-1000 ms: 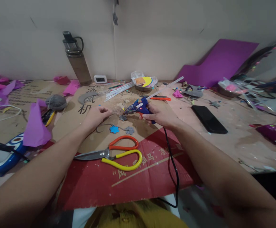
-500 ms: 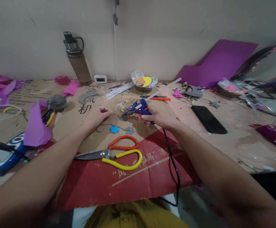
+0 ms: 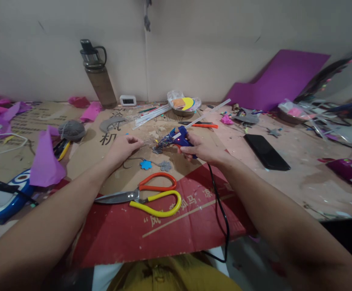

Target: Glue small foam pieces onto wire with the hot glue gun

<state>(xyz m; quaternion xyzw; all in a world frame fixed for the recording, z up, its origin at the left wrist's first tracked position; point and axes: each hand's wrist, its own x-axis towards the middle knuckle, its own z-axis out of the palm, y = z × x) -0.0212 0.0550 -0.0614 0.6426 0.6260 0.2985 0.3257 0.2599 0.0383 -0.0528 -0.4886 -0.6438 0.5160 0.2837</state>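
My right hand [image 3: 198, 148] is wrapped round a blue hot glue gun [image 3: 182, 137] with a red light lit. A clear glue stick [image 3: 208, 112] juts from its back, and its nozzle points left and down at a small grey felt piece [image 3: 157, 150] on the cardboard. My left hand [image 3: 126, 146] rests on the cardboard left of the nozzle, fingers curled together; what they hold, if anything, is hidden. Nearer me lie a blue flower shape [image 3: 146, 164], a grey flower shape [image 3: 165, 165] and a dark strand of yarn. Large scissors [image 3: 151, 196] with red and yellow handles lie in front.
The cardboard sheet [image 3: 170, 238] covers the table before me. Behind stand a water bottle [image 3: 99, 81], a small white clock [image 3: 128, 100] and a bowl [image 3: 184, 108]. A black phone [image 3: 266, 152] lies right; grey yarn [image 3: 72, 130] lies left. The gun's black cord [image 3: 221, 206] hangs toward me.
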